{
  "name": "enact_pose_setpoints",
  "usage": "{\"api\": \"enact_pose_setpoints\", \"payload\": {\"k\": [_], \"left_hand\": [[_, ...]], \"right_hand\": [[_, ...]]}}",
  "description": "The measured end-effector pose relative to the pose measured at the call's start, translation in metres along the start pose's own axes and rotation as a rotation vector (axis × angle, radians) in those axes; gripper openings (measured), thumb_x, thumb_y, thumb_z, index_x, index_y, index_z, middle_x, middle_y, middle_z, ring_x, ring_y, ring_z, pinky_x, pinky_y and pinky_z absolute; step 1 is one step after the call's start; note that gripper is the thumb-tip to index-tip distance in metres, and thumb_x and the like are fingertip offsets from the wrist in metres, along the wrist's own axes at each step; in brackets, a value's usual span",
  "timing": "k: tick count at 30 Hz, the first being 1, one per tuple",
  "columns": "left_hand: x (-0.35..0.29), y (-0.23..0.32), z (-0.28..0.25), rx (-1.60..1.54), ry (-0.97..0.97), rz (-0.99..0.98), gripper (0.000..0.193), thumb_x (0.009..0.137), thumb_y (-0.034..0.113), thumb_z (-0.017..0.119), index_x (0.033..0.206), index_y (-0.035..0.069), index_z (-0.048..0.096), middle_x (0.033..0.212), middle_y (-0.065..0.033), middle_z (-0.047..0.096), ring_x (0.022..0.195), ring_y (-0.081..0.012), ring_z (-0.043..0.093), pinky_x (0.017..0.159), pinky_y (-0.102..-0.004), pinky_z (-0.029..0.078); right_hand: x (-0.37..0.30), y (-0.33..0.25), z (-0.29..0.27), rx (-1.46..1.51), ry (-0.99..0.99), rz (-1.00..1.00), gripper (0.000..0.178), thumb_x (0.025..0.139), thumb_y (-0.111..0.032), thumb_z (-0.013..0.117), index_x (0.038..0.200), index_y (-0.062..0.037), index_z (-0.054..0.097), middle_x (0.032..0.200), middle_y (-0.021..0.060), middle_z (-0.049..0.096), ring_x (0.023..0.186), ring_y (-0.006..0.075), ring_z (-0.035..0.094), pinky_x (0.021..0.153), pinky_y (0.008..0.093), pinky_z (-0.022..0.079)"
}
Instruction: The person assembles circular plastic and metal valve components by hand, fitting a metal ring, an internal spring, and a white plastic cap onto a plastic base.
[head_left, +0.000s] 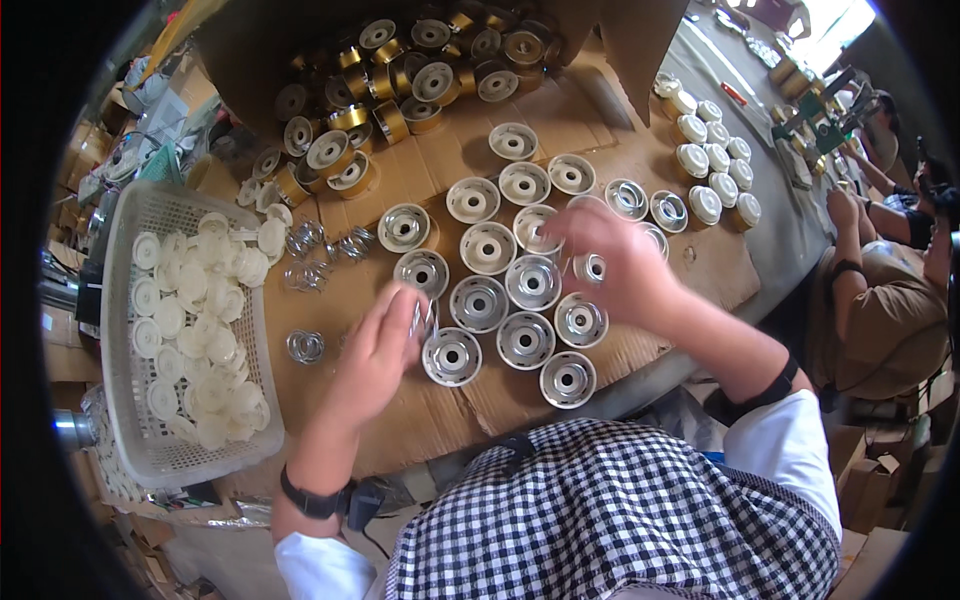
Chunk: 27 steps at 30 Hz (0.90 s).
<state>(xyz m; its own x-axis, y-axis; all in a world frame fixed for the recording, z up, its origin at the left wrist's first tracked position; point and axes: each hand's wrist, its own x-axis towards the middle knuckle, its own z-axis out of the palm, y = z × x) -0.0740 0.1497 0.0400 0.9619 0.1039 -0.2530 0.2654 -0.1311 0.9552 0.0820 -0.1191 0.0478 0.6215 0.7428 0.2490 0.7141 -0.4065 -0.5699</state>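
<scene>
Round cream cups (487,248) with a hole in the middle stand in close rows on the cardboard, open side up. Several of them hold shiny metal coils, such as the cup (525,340) at the near side. My left hand (378,345) is closed on a wire coil spring (422,318) beside the left cups; part of the spring is hidden by the fingers. My right hand (622,262) is over the right-hand cups, smeared by motion, so whether its fingers grip anything does not show. Loose coil springs (305,346) lie left of my left hand.
A white plastic basket (122,330) of pale round caps stands at the left. Gold-sided cups (392,122) are heaped at the back inside a cardboard box (640,50). White-capped gold pieces (705,205) stand at the right. Another person (885,310) sits on the far right.
</scene>
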Motion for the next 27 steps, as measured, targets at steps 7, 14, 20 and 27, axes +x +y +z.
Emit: {"api": "enact_pose_setpoints", "payload": {"k": [7,14,20,27], "left_hand": [[0.109,-0.009,0.055,1.112,0.176,0.669,0.042,0.093,0.027,0.069,0.128,0.005,0.058,0.112,-0.0134,0.064,0.100,-0.0324,0.063,0.088,-0.0435,0.050],[0.098,-0.008,0.054,1.225,0.180,0.587,0.068,0.091,0.039,0.070,0.149,0.011,0.049,0.108,-0.0124,0.060,0.102,-0.0306,0.062,0.090,-0.0418,0.049],[-0.019,-0.007,0.021,0.918,0.365,0.490,0.064,0.090,0.031,0.073,0.146,0.009,0.051,0.114,-0.0135,0.061,0.102,-0.0304,0.061,0.088,-0.0414,0.050],[-0.089,-0.074,-0.021,0.824,0.744,0.134,0.071,0.080,0.031,0.084,0.140,0.006,0.054,0.131,-0.0174,0.055,0.121,-0.0395,0.055,0.100,-0.0481,0.047]], "right_hand": [[0.039,0.047,0.016,-0.221,-0.153,0.120,0.046,0.074,-0.017,0.081,0.119,-0.0121,0.072,0.118,0.0106,0.064,0.105,0.0330,0.067,0.090,0.0438,0.055],[0.045,0.047,0.022,-0.206,-0.129,0.035,0.049,0.074,-0.021,0.084,0.120,-0.0093,0.072,0.123,0.0131,0.065,0.112,0.0350,0.064,0.094,0.0447,0.053],[0.051,-0.006,0.018,0.053,-0.065,-0.042,0.041,0.079,-0.023,0.083,0.114,-0.0052,0.072,0.114,0.0131,0.069,0.105,0.0338,0.067,0.088,0.0422,0.056],[0.079,-0.081,0.121,0.028,-0.263,-0.369,0.044,0.077,-0.024,0.083,0.115,-0.0059,0.069,0.106,0.0123,0.068,0.108,0.0323,0.064,0.092,0.0429,0.053]]}}
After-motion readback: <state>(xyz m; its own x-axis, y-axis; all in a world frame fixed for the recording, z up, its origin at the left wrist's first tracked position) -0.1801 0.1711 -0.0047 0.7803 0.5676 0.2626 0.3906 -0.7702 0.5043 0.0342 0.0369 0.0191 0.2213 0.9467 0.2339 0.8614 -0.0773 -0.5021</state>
